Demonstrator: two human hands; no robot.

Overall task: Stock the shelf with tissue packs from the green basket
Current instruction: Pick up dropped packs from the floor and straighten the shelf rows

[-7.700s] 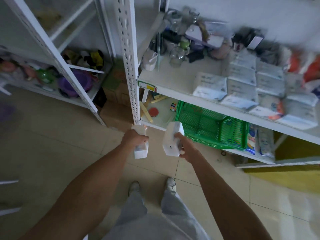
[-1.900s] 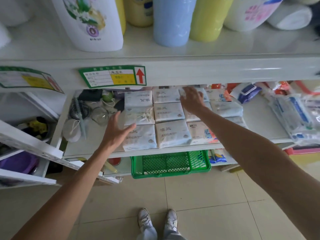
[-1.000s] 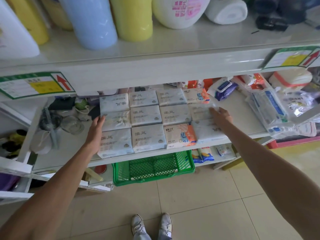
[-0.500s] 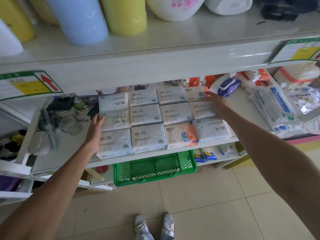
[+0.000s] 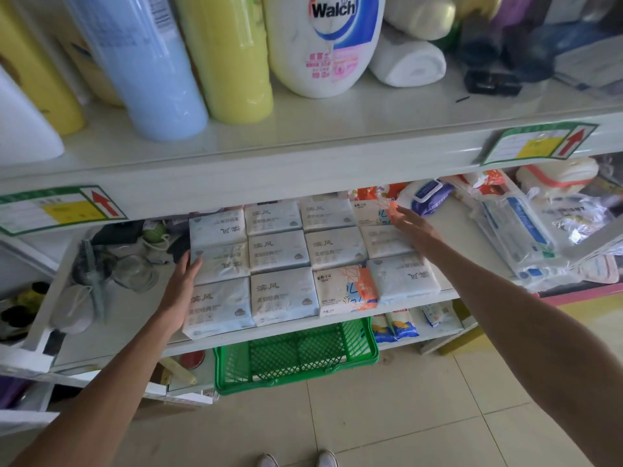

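Observation:
Several pale blue-white tissue packs (image 5: 282, 251) lie in tidy rows on the middle shelf (image 5: 114, 335), with an orange-patterned pack (image 5: 345, 289) in the front row. My left hand (image 5: 180, 284) presses flat with straight fingers against the left side of the block of packs. My right hand (image 5: 413, 225) rests with straight fingers on the back right packs, beside another orange-patterned pack (image 5: 372, 210). The green basket (image 5: 296, 357) sits on the bottom shelf below, and I see nothing inside it.
Tall bottles and a white Walch jug (image 5: 323, 42) stand on the upper shelf. Glass jars and a brush (image 5: 91, 264) crowd the shelf left of the packs. Plastic-wrapped goods (image 5: 526, 237) lie to the right. Tiled floor and my shoes are below.
My right hand has slid a little toward the back right corner of the packs. My left hand stays against the left side. Earlier, both hands carried packs up from the basket.

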